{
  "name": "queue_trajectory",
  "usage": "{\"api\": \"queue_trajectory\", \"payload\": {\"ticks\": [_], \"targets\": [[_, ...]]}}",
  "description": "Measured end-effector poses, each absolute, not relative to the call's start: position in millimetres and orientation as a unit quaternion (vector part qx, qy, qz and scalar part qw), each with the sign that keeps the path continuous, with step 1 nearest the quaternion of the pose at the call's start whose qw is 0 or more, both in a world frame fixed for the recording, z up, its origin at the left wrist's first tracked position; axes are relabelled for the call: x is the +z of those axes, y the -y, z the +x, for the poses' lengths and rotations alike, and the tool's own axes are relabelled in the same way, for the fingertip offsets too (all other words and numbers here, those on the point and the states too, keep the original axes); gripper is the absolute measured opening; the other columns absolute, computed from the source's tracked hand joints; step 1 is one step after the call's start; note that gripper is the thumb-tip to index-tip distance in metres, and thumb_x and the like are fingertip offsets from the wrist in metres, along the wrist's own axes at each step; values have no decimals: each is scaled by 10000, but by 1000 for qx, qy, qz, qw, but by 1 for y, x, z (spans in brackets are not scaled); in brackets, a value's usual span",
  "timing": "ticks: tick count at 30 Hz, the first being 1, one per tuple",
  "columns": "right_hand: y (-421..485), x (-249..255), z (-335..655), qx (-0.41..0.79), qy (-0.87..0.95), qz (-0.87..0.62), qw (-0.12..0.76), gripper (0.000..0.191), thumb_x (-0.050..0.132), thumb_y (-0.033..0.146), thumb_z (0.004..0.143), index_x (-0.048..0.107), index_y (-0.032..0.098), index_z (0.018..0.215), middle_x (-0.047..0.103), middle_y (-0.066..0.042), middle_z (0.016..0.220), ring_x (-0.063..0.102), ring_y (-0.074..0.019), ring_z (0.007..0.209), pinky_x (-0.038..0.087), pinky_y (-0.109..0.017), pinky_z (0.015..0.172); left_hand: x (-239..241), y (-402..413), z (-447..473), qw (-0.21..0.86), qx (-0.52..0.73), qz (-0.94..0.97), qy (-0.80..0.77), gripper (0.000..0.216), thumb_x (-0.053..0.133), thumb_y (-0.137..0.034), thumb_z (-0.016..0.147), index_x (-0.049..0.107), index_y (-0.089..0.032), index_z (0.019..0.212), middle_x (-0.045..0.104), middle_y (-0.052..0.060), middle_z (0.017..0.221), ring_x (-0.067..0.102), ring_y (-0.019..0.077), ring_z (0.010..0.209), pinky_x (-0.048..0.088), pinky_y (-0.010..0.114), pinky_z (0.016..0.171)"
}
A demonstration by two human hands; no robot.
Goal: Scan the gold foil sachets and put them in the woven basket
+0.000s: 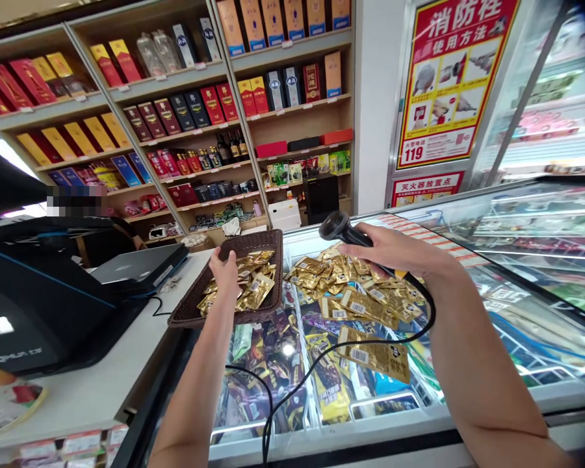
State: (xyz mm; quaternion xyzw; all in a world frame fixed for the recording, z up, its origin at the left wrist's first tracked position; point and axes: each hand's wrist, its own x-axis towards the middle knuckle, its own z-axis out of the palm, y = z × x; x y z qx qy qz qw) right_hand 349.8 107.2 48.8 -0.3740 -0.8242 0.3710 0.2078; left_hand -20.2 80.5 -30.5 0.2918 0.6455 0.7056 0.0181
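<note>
My right hand (390,250) is closed round the handle of a black barcode scanner (335,227), its head pointing left and its cable looping down over the freezer glass. Below it, many gold foil packets (365,305) with printed barcodes lie spread and heaped on the glass. At the left, a dark brown woven basket (273,312) holds more gold packets (258,289) and sits tilted across the counter edge and freezer. My left hand (223,266) is at its far-left rim, thumb on the inner side and fingers over the rim, which they partly hide.
A chest freezer (322,435) with bagged ice creams lies under the packets. Left stand a black checkout machine (49,299) and a flat black device (139,266) on a white counter (78,403). Behind are shelves (185,136) of boxed goods and a red-yellow poster (453,84).
</note>
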Motion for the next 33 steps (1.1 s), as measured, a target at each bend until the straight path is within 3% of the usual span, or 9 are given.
{"api": "queue_trajectory", "payload": {"ticks": [3, 9, 12, 15, 20, 23, 26, 29, 33], "targets": [[-113, 47, 360, 355, 820, -389, 224, 485, 592, 682, 846, 516, 217, 958, 535, 22, 456, 513, -153, 424, 372, -268, 451, -31, -76, 10, -87, 583, 448, -672, 219, 644, -262, 844, 650, -217, 1059, 571, 120, 1279, 416, 303, 1338, 301, 495, 1131], [-106, 54, 367, 357, 823, -384, 219, 503, 596, 675, 847, 522, 207, 1015, 530, 32, 439, 516, -150, 421, 367, -259, 446, -63, -52, 111, 177, 272, 786, -527, 252, 578, -396, 935, 688, -223, 1082, 681, 109, 1187, 616, 258, 1120, 466, 464, 1004], [-103, 56, 370, 367, 827, -367, 217, 520, 609, 682, 836, 532, 203, 1025, 530, 34, 439, 509, -144, 420, 363, -256, 445, -94, -41, 137, 231, 172, 827, -482, 370, 626, -443, 905, 655, -208, 1189, 621, 130, 1324, 544, 291, 1265, 427, 511, 1064], [-104, 55, 373, 384, 826, -342, 232, 531, 645, 682, 809, 540, 207, 1021, 536, 34, 449, 502, -142, 416, 358, -258, 437, -113, -39, 141, 233, 136, 853, -447, 393, 717, -355, 845, 624, -201, 1194, 491, 140, 1476, 402, 300, 1409, 334, 523, 1150], [-105, 54, 375, 404, 821, -316, 252, 509, 686, 670, 783, 541, 219, 969, 529, 36, 451, 494, -141, 418, 344, -259, 426, -113, -43, 134, 265, 132, 842, -452, 258, 773, -290, 792, 606, -197, 966, 520, 128, 1420, 446, 297, 1361, 376, 495, 1103], [-102, 56, 373, 404, 819, -316, 258, 500, 690, 669, 781, 533, 220, 937, 528, 37, 451, 484, -133, 417, 338, -256, 425, -104, -45, 130, 323, 159, 802, -476, 218, 721, -343, 839, 599, -200, 949, 676, 108, 1131, 629, 272, 1070, 484, 468, 912], [-100, 58, 371, 399, 822, -319, 254, 491, 686, 663, 790, 526, 217, 916, 528, 37, 449, 478, -126, 411, 343, -254, 433, -87, -49, 117, 363, 246, 741, -508, 177, 678, -370, 863, 612, -207, 880, 696, 84, 884, 650, 223, 776, 500, 391, 712], [-100, 59, 368, 403, 822, -315, 251, 500, 687, 670, 783, 525, 214, 911, 525, 37, 453, 478, -126, 411, 355, -257, 440, -61, -55, 92, 335, 377, 661, -556, 195, 715, -386, 825, 637, -210, 860, 698, 96, 861, 652, 234, 744, 502, 375, 665], [-99, 58, 362, 428, 809, -300, 269, 533, 658, 710, 780, 508, 213, 903, 518, 45, 484, 463, -110, 405, 362, -252, 434, -27, -58, 49, 323, 516, 543, -578, 356, 791, -411, 739, 659, -203, 995, 707, 75, 892, 673, 223, 780, 534, 338, 665]]}}
